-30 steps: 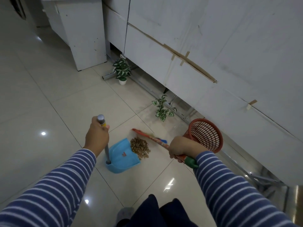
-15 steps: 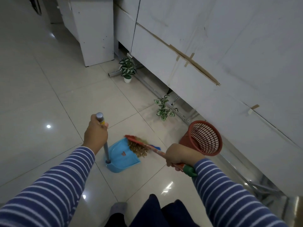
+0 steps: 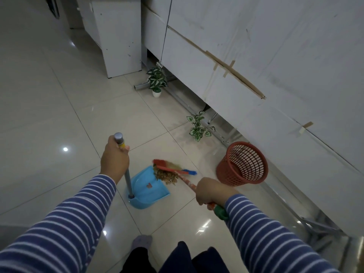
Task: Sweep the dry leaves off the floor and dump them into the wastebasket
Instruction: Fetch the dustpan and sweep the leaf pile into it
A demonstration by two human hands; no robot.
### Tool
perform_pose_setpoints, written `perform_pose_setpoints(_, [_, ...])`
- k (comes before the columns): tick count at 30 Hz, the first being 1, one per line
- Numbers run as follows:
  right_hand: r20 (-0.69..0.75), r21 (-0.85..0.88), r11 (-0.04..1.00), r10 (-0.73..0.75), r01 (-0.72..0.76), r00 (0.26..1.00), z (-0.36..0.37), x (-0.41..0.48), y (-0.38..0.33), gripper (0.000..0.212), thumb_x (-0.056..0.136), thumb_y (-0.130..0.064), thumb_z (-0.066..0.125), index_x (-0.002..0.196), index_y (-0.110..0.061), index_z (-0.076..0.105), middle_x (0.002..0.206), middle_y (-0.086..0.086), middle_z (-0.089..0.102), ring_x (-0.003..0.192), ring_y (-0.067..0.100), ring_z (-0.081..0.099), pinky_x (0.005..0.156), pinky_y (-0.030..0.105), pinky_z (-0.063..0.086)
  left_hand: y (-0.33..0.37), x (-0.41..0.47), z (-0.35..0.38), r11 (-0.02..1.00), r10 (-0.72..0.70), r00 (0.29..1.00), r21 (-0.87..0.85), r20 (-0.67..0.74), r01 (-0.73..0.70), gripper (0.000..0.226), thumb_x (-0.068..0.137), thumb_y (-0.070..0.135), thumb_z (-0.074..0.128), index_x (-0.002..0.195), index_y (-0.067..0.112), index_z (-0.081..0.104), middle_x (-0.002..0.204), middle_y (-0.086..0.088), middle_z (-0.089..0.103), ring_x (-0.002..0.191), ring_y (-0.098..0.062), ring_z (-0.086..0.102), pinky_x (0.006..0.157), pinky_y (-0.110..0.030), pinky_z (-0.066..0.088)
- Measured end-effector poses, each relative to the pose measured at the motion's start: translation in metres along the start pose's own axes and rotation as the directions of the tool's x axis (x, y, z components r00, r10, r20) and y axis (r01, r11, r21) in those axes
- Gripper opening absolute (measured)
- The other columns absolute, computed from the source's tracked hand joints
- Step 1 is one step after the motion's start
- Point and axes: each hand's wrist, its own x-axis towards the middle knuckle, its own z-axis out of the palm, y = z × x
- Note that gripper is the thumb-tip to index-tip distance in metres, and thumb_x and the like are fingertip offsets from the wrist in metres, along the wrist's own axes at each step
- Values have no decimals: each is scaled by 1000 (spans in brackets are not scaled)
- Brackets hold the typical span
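Dry leaves (image 3: 166,175) lie in a brown heap at the far lip of a blue dustpan (image 3: 147,189), partly on the pan's mouth and partly on the floor (image 3: 59,115) just beyond its right corner. A small broom (image 3: 173,170) with a red head and a bit of blue at its far end rests against the heap on the side away from the pan, its bristles touching the leaves. The broom's red patterned handle runs back toward the person and ends in a green cap below the wrist. The right hand (image 3: 211,191) is clenched around that handle. The left hand (image 3: 115,159) grasps the top of the dustpan's upright grey pole (image 3: 129,184), just under its yellow band and grey end cap; the pole stands close to vertical and joins the pan at its near edge. Both arms wear blue sleeves with white stripes.

A red mesh wastebasket (image 3: 243,164) stands on the floor to the right of the broom, apart from the leaves and close to the white cabinets (image 3: 256,56). Two small green-and-white plants are farther back along the foot of the cabinets: a leafy sprig (image 3: 198,127) near the wastebasket and a plant in a white pot (image 3: 156,80) beyond it. The floor is glossy pale tile with bright reflections. A grey sock (image 3: 141,241) and dark trouser legs show at the bottom edge.
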Motion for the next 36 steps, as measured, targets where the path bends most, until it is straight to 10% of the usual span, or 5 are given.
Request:
perform_pose_setpoints(7, [7,-118,993,-28,28,1000,-16,-30,5,29,92,-13,58,115,4,61,71,5,56,57,16,54,60,26,47,-4,-12,1,1000,15,1000,-3,-20,-15,16,96,20,49,110,17,42,93,-13,58,80,-31,57,70,-41,46])
perform_pose_setpoints(15, [-41,-133,990,-54,49,998,-5,-18,-9,28,90,-11,59,115,3,60,106,15,68,82,24,60,69,32,48,-2,-14,3,999,8,999,32,35,-10,17,96,21,48,111,19,40,93,-11,57,80,-30,58,68,-40,46])
perform_pose_setpoints(20, [5,-85,996,-32,33,999,11,-22,-7,32,91,-10,58,121,0,57,82,10,57,73,22,55,57,27,44,-1,-16,6,999,21,999,32,45,-23,17,96,23,49,110,20,40,94,-9,56,80,-28,56,68,-39,45])
perform_pose_setpoints(36, [-4,436,893,123,-109,992,11,-36,54,7,88,-4,58,90,3,57,68,11,57,50,19,52,46,26,43,-4,-31,-7,998,32,998,46,47,-34,21,95,22,50,114,18,40,94,-14,58,82,-34,58,76,-49,52])
